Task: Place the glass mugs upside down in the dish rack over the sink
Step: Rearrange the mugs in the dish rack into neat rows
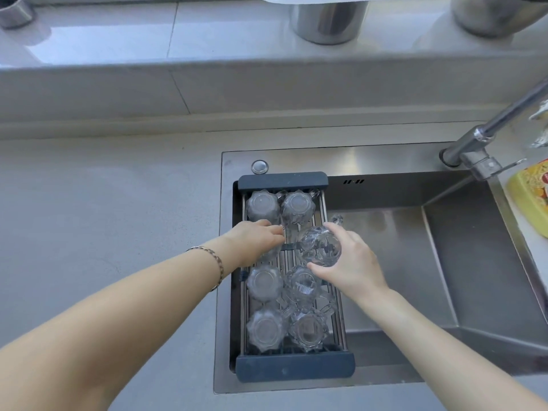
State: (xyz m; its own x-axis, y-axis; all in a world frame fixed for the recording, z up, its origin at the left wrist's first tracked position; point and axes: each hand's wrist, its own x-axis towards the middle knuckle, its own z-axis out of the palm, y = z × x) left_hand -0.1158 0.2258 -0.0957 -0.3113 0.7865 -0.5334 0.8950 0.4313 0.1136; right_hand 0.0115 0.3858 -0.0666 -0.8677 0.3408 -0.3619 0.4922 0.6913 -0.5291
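Observation:
A dark-framed dish rack [283,181] with steel bars spans the left end of the sink. Several faceted glass mugs stand upside down in it, two at the far end [262,206] and others at the near end [264,328]. My right hand [353,264] grips a glass mug [321,246], tilted, just above the rack's middle right. My left hand [255,241] rests over the middle left of the rack, covering another mug [271,253] whose glass shows under the fingers.
The steel sink basin [394,262] lies to the right of the rack. A faucet [486,137] reaches in from the upper right. A yellow packet [530,197] sits at the right edge. Grey counter [103,218] spreads to the left; metal containers stand on the back ledge.

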